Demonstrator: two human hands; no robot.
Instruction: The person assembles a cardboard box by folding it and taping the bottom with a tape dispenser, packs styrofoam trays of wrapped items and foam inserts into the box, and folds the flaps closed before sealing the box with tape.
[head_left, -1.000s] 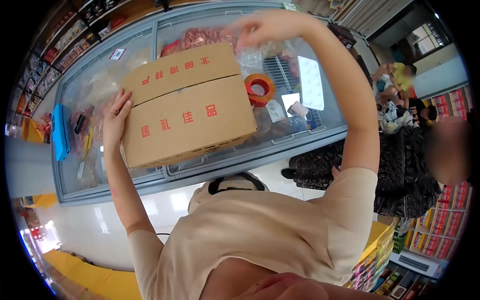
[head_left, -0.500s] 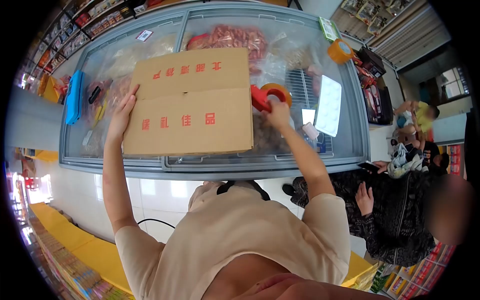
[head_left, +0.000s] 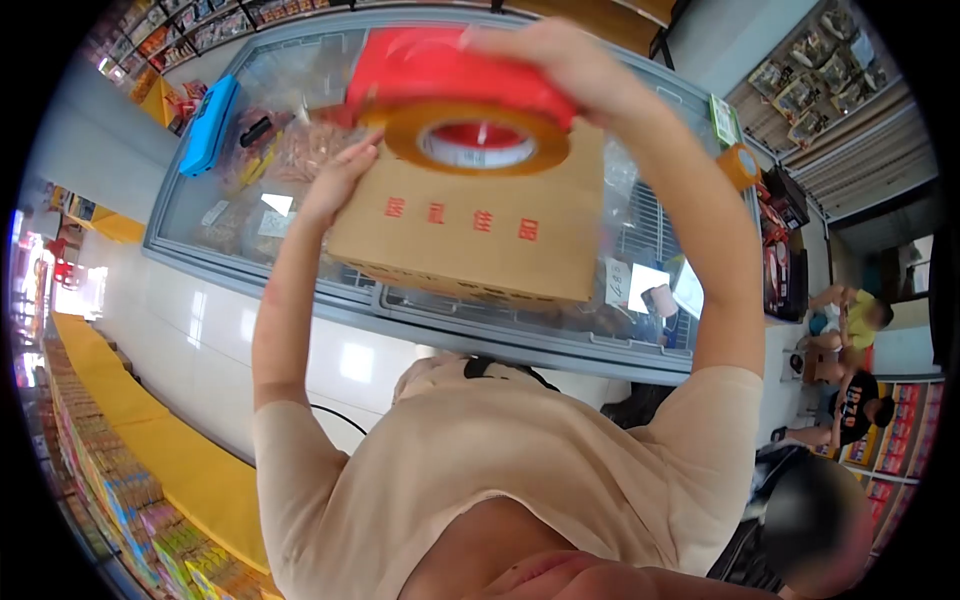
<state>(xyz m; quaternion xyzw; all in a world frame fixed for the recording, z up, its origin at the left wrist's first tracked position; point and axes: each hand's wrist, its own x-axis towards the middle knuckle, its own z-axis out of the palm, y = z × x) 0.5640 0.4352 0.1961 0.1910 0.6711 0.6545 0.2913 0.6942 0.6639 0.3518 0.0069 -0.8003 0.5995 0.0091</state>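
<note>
A cardboard box (head_left: 470,225) with red characters sits on the glass top of a chest freezer (head_left: 480,335). My left hand (head_left: 343,180) rests at the box's upper left edge, partly behind the dispenser; its fingers are partly hidden. Above the box, my right hand (head_left: 560,65) is closed on a red tape dispenser (head_left: 450,75). A roll of brown tape (head_left: 478,140) is mounted in it, facing me and covering the far part of the box. The dispenser is blurred, and whether tape touches the box cannot be made out.
A blue case (head_left: 208,125) lies at the freezer's left end. Another tape roll (head_left: 738,166) stands at its right rim, beside dark boxes (head_left: 783,245). One person (head_left: 815,520) is close at the lower right; others sit farther back. Yellow-topped shelves (head_left: 165,425) run along the left.
My right hand has lifted the tape dispenser from the freezer top beside the box to above the box. The view has shifted, and the nearby person appears lower.
</note>
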